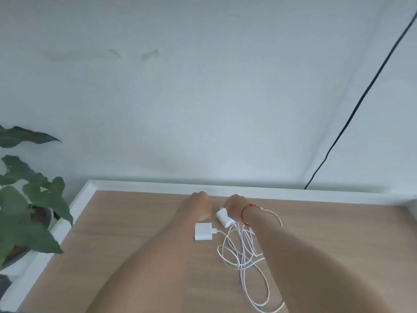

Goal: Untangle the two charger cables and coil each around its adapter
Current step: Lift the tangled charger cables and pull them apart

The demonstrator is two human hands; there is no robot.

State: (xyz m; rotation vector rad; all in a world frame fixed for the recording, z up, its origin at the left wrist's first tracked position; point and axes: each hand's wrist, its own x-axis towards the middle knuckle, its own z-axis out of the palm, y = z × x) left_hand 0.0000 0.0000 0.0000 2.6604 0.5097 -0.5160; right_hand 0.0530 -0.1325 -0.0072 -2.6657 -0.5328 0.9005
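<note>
Wood tabletop (135, 256) w/ white rim carries two white chargers. Square adapter (203, 231) lies flat btwn the forearms, its lead leaving the right side. Right hand (234, 203), red string (247, 210) at the wrist, pinches the far end of the oblong adapter (224, 219), just right of the square one. Left hand (199, 204) sits beyond the square adapter, fingers curled; can't tell if it holds anything. Cables (241, 251) lie tangled in loops nearer the person, partly under the right forearm. Plant (33, 199) stands off the table's left edge.
</note>
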